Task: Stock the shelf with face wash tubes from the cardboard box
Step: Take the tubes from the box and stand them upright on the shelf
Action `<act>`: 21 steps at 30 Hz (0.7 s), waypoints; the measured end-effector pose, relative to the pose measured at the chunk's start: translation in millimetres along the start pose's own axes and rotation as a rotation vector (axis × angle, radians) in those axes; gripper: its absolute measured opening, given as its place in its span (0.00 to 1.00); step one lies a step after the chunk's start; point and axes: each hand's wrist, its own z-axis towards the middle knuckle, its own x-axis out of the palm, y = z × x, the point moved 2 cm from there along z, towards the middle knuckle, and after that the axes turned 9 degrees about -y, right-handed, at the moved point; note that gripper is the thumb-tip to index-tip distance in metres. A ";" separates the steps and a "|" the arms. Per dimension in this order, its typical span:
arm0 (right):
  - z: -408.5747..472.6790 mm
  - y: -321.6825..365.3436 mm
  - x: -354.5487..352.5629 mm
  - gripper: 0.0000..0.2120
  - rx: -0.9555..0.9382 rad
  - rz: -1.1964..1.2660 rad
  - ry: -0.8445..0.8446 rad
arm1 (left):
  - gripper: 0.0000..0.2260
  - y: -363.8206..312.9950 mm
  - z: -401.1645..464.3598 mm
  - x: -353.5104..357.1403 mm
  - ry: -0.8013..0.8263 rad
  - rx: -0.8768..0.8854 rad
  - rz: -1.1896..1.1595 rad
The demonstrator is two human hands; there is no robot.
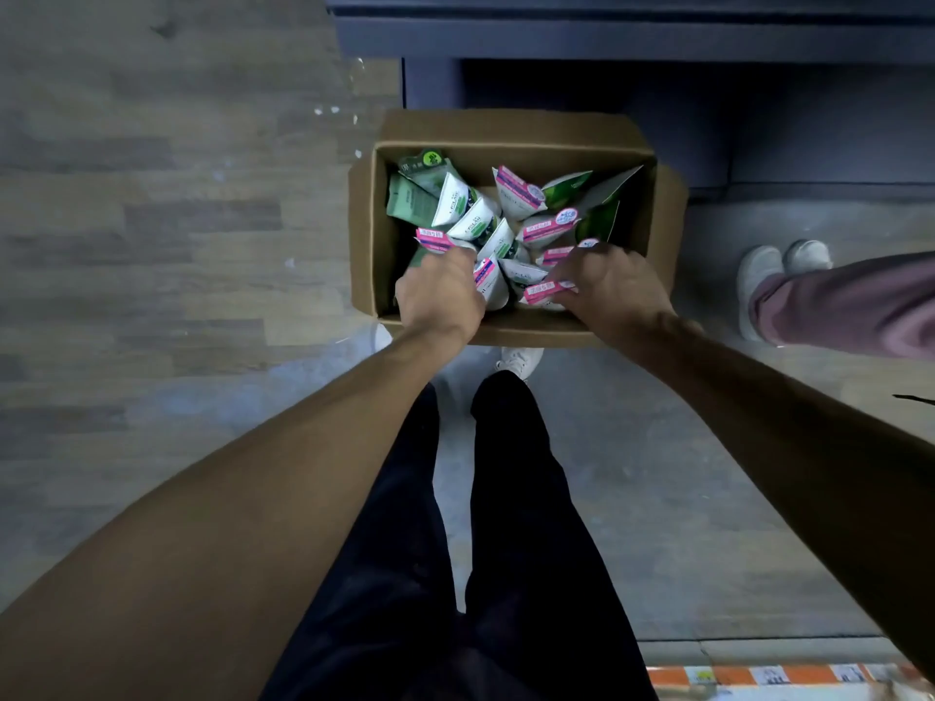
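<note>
Fingers of left hand (pixel 439 296) curled on a tube (pixel 490 283), right hand (pixel 609 290) pinching pink-capped tube (pixel 544 291), inside cardboard box (pixel 506 131).

Your forearms are bare, with no sleeve, watch or band showing from the elbow down to your left hand (pixel 439 296) and right hand (pixel 609 290). You wear black trousers (pixel 506 523), loose and plain, without visible markings. Just past the trouser hems, one white lace-up shoe (pixel 521 360) shows fully, the other only partly.
</note>
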 end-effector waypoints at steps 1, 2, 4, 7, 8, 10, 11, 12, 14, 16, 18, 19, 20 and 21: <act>-4.6 0.6 -10.6 0.15 0.029 0.019 -0.003 | 0.13 -0.8 -4.9 -10.9 -0.004 0.005 -0.013; -9.1 1.9 -20.0 0.16 0.049 0.039 -0.008 | 0.14 -1.7 -9.1 -19.2 -0.003 0.014 -0.031; -17.8 5.2 -38.2 0.16 0.065 0.070 -0.031 | 0.16 -3.5 -15.8 -35.6 0.014 0.037 -0.073; -30.5 11.2 -67.7 0.17 0.072 0.083 -0.064 | 0.18 -7.3 -22.3 -63.7 0.035 0.056 -0.102; -34.4 12.9 -78.2 0.17 0.072 0.084 -0.079 | 0.20 -8.4 -24.3 -73.1 0.038 0.062 -0.101; -41.3 16.0 -96.9 0.18 0.074 0.075 -0.106 | 0.22 -10.4 -28.4 -91.5 0.035 0.081 -0.102; -44.1 18.1 -106.4 0.18 0.078 0.063 -0.111 | 0.22 -11.9 -30.6 -101.6 0.030 0.096 -0.107; -46.7 20.4 -116.3 0.18 0.078 0.056 -0.120 | 0.20 -14.0 -32.5 -112.9 0.022 0.111 -0.107; -49.9 26.7 -139.4 0.16 0.072 0.075 -0.154 | 0.15 -19.2 -37.0 -138.6 0.002 0.130 -0.100; -53.9 33.8 -163.4 0.14 0.084 0.109 -0.182 | 0.11 -23.9 -42.9 -164.9 -0.004 0.144 -0.096; -56.1 41.5 -183.1 0.14 0.094 0.110 -0.193 | 0.08 -26.6 -47.6 -189.3 -0.017 0.162 -0.103; -57.0 45.3 -191.2 0.13 0.089 0.106 -0.203 | 0.08 -26.9 -48.9 -199.9 -0.020 0.176 -0.109; -57.7 48.7 -199.4 0.13 0.076 0.107 -0.223 | 0.08 -26.6 -49.8 -209.9 -0.022 0.188 -0.113; -59.0 52.6 -207.6 0.13 0.070 0.117 -0.243 | 0.08 -26.3 -50.7 -219.7 -0.030 0.203 -0.112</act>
